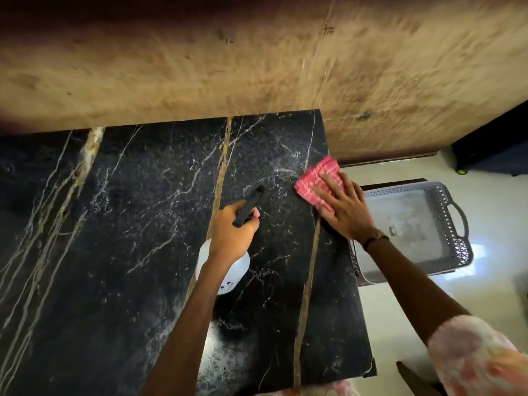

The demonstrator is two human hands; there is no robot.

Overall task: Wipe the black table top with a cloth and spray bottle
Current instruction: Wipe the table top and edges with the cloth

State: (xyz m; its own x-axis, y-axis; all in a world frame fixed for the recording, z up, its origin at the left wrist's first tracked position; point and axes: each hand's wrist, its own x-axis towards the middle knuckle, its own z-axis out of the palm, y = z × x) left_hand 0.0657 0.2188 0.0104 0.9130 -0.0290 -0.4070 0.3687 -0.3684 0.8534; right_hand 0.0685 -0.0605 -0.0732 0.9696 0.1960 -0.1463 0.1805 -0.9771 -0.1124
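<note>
The black marble table top (128,224) with white and gold veins fills the left and middle of the head view. My left hand (233,231) grips the black head of a spray bottle (248,205), whose nozzle points away from me; its white body (231,277) shows under my wrist. A folded pink checked cloth (315,178) lies at the table's far right edge. My right hand (341,208) presses flat on the cloth with straight fingers. A faint wet mist patch (281,172) lies just left of the cloth.
A grey perforated plastic tray (454,224) with handles stands on a low surface right of the table, under my right wrist. A tan textured wall (257,67) runs behind the table. A dark object (491,150) stands on the pale floor at far right.
</note>
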